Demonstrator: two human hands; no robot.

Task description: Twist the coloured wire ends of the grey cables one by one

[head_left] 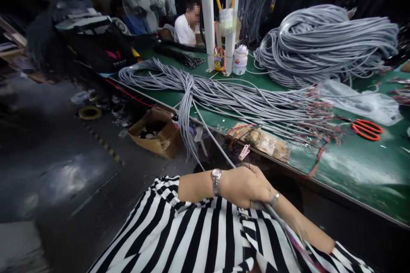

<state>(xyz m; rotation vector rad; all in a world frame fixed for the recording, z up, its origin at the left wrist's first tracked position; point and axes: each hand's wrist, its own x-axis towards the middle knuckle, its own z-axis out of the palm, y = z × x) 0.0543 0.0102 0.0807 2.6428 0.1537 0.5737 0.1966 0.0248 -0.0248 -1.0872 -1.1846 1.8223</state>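
My left hand (246, 185), with a watch on its wrist, lies close to my striped shirt with its fingers curled around a thin grey cable (214, 143). That cable runs down from the long bundle of grey cables (243, 100) draped over the green table's (358, 170) front edge. It passes through my hand and continues along my right forearm. My right hand is tucked under the left one. Only its wrist with a bracelet (274, 198) shows, and its fingers are hidden.
A big coil of grey cable (326, 42) lies at the back right, beside a clear plastic bag (358, 100) and orange scissors (367, 129). White posts (207, 17) and small containers stand mid-table. An open cardboard box (156, 132) sits on the floor. Another person (187, 25) sits at the far end.
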